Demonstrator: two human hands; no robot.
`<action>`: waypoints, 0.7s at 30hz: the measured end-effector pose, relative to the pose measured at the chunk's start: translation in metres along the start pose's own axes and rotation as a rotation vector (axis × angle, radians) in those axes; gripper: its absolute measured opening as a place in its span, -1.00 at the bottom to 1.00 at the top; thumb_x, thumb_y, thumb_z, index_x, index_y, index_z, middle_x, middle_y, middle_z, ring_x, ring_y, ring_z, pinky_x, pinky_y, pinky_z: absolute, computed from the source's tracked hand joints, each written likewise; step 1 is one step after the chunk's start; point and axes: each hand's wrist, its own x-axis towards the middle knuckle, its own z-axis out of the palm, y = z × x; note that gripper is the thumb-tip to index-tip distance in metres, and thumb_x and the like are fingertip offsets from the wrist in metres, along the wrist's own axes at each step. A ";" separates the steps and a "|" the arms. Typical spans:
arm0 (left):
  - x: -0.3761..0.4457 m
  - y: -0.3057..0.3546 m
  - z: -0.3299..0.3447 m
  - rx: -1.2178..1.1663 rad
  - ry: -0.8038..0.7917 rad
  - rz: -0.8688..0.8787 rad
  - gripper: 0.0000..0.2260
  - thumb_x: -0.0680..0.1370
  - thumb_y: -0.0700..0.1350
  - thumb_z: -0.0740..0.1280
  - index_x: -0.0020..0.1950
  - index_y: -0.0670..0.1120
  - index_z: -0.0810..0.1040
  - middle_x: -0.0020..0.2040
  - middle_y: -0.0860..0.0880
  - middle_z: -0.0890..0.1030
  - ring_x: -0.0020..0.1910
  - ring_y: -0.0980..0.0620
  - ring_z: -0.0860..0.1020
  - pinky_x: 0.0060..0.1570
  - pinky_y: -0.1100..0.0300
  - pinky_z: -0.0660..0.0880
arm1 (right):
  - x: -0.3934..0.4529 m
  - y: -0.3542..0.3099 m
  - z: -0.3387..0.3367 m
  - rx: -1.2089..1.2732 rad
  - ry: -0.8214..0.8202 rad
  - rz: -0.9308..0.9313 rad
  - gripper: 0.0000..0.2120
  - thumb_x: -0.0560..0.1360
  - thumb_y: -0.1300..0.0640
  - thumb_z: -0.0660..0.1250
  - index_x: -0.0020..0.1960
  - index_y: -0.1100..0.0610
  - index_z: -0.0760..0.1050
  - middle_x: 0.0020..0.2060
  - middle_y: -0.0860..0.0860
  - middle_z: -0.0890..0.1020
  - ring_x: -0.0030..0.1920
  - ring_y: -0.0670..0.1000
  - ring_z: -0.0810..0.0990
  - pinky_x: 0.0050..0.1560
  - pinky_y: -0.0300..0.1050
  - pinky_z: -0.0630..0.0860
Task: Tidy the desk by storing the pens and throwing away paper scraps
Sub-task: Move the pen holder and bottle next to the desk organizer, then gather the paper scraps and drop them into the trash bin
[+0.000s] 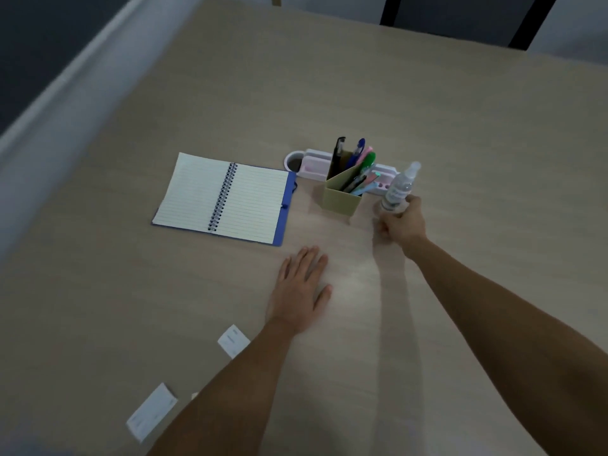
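A tan cardboard pen holder [342, 199] stands in the middle of the desk with several pens [357, 159] upright in it. Just to its right, my right hand [399, 223] grips the base of a clear spray bottle [399, 187], which leans to the upper right. My left hand [301, 289] lies flat on the desk with fingers spread, holding nothing. Two white paper scraps lie near the front left: one [233, 340] beside my left forearm, a larger one [152, 412] closer to the desk's front edge.
An open spiral notebook [223, 199] with a blue cover lies left of the pen holder. A white and pink plastic organiser [312, 164] sits behind the holder. A raised partition [49, 103] borders the desk on the left. Dark chair legs [390, 9] stand beyond the far edge.
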 end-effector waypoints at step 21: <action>-0.210 -0.173 -0.158 -0.025 -0.777 -0.002 -0.30 0.22 -0.21 0.53 0.28 0.04 0.32 0.23 -0.08 0.31 0.16 -0.13 0.41 0.02 0.03 0.49 | -0.267 -0.010 0.154 -1.022 -0.724 -0.609 -0.25 0.40 0.21 0.39 0.44 -0.19 0.13 0.16 0.18 0.39 0.10 0.26 0.52 0.06 0.06 0.50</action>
